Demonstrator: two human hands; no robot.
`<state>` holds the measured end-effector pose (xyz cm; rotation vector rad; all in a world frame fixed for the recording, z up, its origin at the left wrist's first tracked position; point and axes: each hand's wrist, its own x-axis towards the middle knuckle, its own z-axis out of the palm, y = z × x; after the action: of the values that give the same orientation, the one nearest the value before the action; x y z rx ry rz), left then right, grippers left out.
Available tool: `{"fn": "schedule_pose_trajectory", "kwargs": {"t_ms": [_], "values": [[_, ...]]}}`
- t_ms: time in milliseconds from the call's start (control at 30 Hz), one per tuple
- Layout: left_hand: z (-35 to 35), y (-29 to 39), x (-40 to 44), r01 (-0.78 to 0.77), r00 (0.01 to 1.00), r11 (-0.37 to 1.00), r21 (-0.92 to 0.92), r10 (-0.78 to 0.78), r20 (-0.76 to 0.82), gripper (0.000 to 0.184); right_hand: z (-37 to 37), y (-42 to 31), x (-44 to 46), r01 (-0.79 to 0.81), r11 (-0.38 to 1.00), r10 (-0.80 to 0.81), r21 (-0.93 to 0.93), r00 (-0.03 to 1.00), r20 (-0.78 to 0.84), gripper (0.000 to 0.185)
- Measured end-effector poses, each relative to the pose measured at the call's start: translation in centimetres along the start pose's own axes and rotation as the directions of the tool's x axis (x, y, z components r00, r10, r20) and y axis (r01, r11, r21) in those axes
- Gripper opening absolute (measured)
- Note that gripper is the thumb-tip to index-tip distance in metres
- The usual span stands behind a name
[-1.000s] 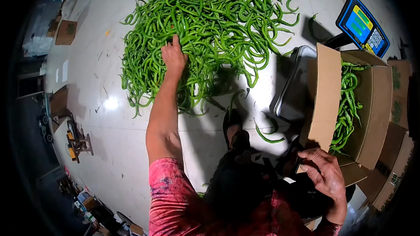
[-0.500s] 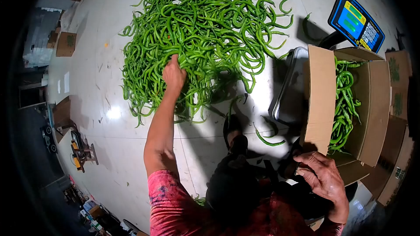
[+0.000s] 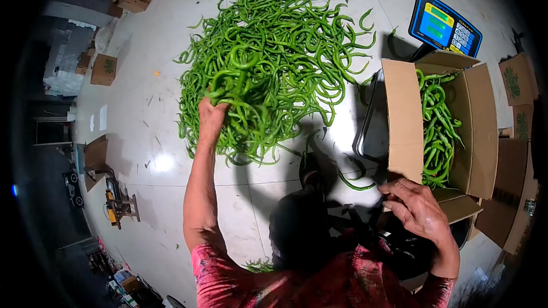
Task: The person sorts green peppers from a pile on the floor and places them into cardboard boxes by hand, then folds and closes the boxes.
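Observation:
My left hand [image 3: 212, 118] is closed around a bunch of long, curved green chili peppers [image 3: 237, 80], raised a little over the big heap of green chili peppers [image 3: 297, 57] on the floor. Some of the bunch hangs past my fingers and blends with the heap behind. My right hand [image 3: 419, 208] hovers by the near left corner of an open cardboard box [image 3: 405, 120]. Its fingers are bent but apart from the thumb, and nothing shows between them. Inside the box lie more green chili peppers [image 3: 438, 137].
The box stands by a scale with a lit display [image 3: 445, 25]; part of its metal platform [image 3: 371, 117] shows at the left. Loose peppers [image 3: 355, 184] lie near my feet. Cardboard cartons [image 3: 104, 69] line the left, and others [image 3: 518, 80] stand at the right. A small stool [image 3: 121, 204] is at lower left.
My left hand has come up out of the heap, lifting a bunch of chili peppers. The right hand stays near the box corner. The view has shifted slightly.

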<state>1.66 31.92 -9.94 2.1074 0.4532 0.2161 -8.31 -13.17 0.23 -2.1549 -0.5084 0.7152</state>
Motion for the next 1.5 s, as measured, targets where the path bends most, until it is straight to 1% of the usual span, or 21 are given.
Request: {"fn": "schedule_pose_trajectory", "kwargs": {"t_ms": [67, 100, 133, 233, 333, 467, 600, 633, 733, 800, 867, 900, 933, 1033, 1067, 1133, 1233, 1333, 1400, 1467, 1500], "values": [[-0.2, -2.1, 1.1, -0.064, 0.998, 0.995, -0.079, 0.063, -0.006, 0.024, 0.3, 0.4, -0.3, 0.040, 0.999, -0.040, -0.007, 0.999, -0.021, 0.030], [-0.8, -0.7, 0.7, 0.016, 1.000, 0.989, -0.144, -0.012, 0.027, 0.026, 0.3, 0.3, -0.4, 0.043, 0.999, -0.043, -0.022, 0.999, -0.022, 0.030], [-1.4, 1.2, 0.5, 0.095, 0.995, 0.995, -0.025, -0.094, 0.029, 0.030, 0.4, 0.2, -0.7, 0.047, 0.998, -0.048, -0.037, 0.999, -0.022, 0.030], [-1.7, 0.8, 0.7, -0.014, 1.000, 0.998, 0.054, 0.014, 0.014, 0.026, 0.5, 0.1, -1.0, 0.073, 0.995, -0.072, -0.069, 0.997, 0.015, 0.031], [-2.0, 1.6, 0.2, 0.103, 0.987, 0.871, -0.481, -0.031, 0.155, 0.020, 0.6, 0.2, -1.5, 0.121, 0.990, -0.121, -0.077, 0.993, 0.010, 0.032], [-2.4, 5.7, -2.4, 0.211, 0.964, 0.730, -0.650, -0.045, 0.262, 0.018, 0.7, 1.2, -1.7, 0.204, 0.979, -0.205, -0.028, 0.978, -0.042, 0.031], [-1.4, 8.3, -4.8, 0.304, 0.928, 0.514, -0.802, 0.031, 0.371, 0.018, 0.2, 1.1, -1.9, 0.188, 0.981, -0.183, 0.055, 0.979, -0.085, 0.027], [-1.2, 8.6, -4.9, 0.310, 0.901, 0.483, -0.819, 0.127, 0.416, 0.019, 0.2, 1.4, -1.8, 0.235, 0.971, -0.228, 0.048, 0.966, -0.120, 0.027], [-0.3, 11.8, -7.0, 0.345, 0.861, 0.505, -0.791, 0.165, 0.481, 0.028, -0.3, 1.2, -1.9, 0.254, 0.960, -0.237, 0.115, 0.961, -0.143, 0.028], [0.6, 14.0, -8.8, 0.351, 0.845, 0.549, -0.759, 0.163, 0.509, 0.024, -0.6, 1.0, -2.1, 0.238, 0.957, -0.208, 0.168, 0.962, -0.177, 0.024], [1.9, 15.4, -9.9, 0.459, 0.750, 0.482, -0.747, 0.242, 0.616, 0.023, -0.1, 1.7, -2.1, 0.263, 0.920, -0.195, 0.290, 0.951, -0.241, 0.022], [2.5, 16.5, -10.9, 0.491, 0.733, 0.485, -0.724, 0.219, 0.644, 0.022, -0.6, 1.6, -2.2, 0.183, 0.925, -0.127, 0.334, 0.975, -0.181, 0.021], [3.3, 16.7, -11.3, 0.503, 0.701, 0.497, -0.707, 0.244, 0.670, 0.028, -0.2, 2.2, -2.0, 0.233, 0.875, -0.149, 0.425, 0.964, -0.222, 0.024], [5.5, 18.8, -13.9, 0.517, 0.684, 0.525, -0.676, 0.221, 0.695, 0.046, -0.9, 1.4, -2.1, 0.163, 0.777, -0.049, 0.608, 0.979, -0.199, 0.032], [6.3, 19.3, -14.3, 0.548, 0.621, 0.527, -0.649, 0.264, 0.738, 0.046, -1.5, 0.9, -2.3, 0.157, 0.768, -0.043, 0.621, 0.980, -0.196, 0.035], [7.9, 20.4, -16.1, 0.590, 0.599, 0.516, -0.620, 0.235, 0.766, 0.044, -1.5, 0.7, -2.5, 0.231, 0.648, -0.038, 0.726, 0.962, -0.272, 0.039], [10.2, 22.0, -17.6, 0.558, 0.559, 0.650, -0.515, 0.164, 0.813, 0.040, -2.5, 0.7, -3.4, 0.332, 0.620, -0.110, 0.711, 0.934, -0.340, 0.038], [12.2, 23.2, -18.8, 0.563, 0.527, 0.667, -0.488, 0.166, 0.834, 0.034, -2.8, 2.4, -3.4, 0.364, 0.486, 0.036, 0.795, 0.900, -0.434, 0.037], [13.1, 23.8, -19.5, 0.552, 0.538, 0.681, -0.481, 0.151, 0.830, 0.032, -3.5, 2.7, -3.8, 0.430, 0.265, 0.064, 0.863, 0.885, -0.461, 0.039], [13.8, 24.1, -19.8, 0.528, 0.515, 0.736, -0.424, 0.120, 0.849, 0.032, -4.5, 2.2, -4.6, 0.457, 0.270, 0.035, 0.847, 0.875, -0.483, 0.043], [14.2, 24.3, -20.1, 0.536, 0.512, 0.719, -0.442, 0.139, 0.848, 0.030, -4.8, 2.0, -4.9, 0.436, 0.372, 0.034, 0.819, 0.876, -0.482, 0.046]]}}
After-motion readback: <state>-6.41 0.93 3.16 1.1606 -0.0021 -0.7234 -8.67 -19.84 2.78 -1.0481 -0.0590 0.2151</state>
